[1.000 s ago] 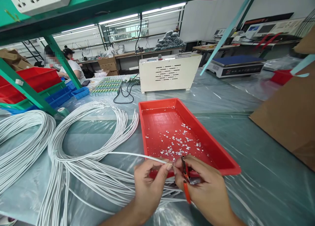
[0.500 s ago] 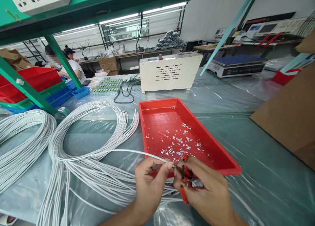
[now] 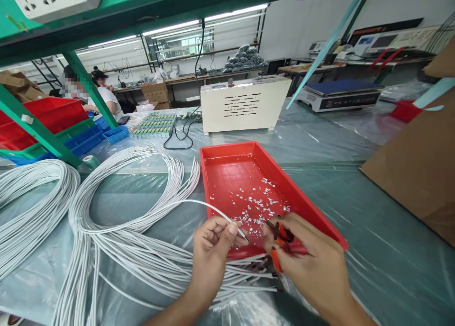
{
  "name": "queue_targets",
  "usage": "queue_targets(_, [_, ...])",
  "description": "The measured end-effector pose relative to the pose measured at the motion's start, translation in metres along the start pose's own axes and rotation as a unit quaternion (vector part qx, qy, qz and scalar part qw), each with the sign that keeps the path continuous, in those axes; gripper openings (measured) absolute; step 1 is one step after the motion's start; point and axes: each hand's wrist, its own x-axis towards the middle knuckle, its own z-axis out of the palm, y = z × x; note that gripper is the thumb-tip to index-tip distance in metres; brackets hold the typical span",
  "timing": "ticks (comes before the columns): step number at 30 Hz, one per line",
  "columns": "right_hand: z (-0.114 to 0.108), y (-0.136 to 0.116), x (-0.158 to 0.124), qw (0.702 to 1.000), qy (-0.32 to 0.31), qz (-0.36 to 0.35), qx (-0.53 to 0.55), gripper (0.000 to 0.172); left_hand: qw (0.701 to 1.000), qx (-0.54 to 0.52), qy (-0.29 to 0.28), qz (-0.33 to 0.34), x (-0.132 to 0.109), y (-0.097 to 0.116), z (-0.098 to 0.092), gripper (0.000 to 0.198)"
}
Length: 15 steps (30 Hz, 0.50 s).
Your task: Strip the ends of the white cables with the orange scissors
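Between thumb and fingers, my left hand pinches a white cable near its end, where a dark tip shows. My right hand is closed around small cutting pliers with orange handles, their jaws a short way right of the cable's end. Under both hands lies the near part of a red tray, scattered with small shiny scraps. The held cable runs back to a coiled bundle of white cables; the bundle's loose ends lie beneath my hands.
Another cable coil lies at the far left. Behind the tray stand a cream metal machine and a scale. Stacked bins and green rack posts flank the left; cardboard leans at right. Two people sit in the background.
My right hand has drawn the pliers right, away from the cable. The cable's dark tip now shows, and the cable arches higher from my left hand.
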Motion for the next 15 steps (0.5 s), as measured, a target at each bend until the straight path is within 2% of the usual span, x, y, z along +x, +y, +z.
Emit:
queue_targets(5, [-0.001,0.002,0.0,0.999,-0.027,0.039,-0.012,0.009,0.999,-0.026,-0.018,-0.006,0.002,-0.002,-0.002,0.014])
queue_targets(9, [-0.001,-0.003,0.001,0.996,-0.05,0.056,0.056,0.007,0.998,-0.051,-0.042,-0.023,0.002,-0.001,-0.003,0.014])
queue_targets(15, [0.002,-0.008,0.003,0.96,-0.156,0.15,0.177,0.008,0.995,-0.082,-0.05,-0.041,0.002,-0.001,-0.003,0.015])
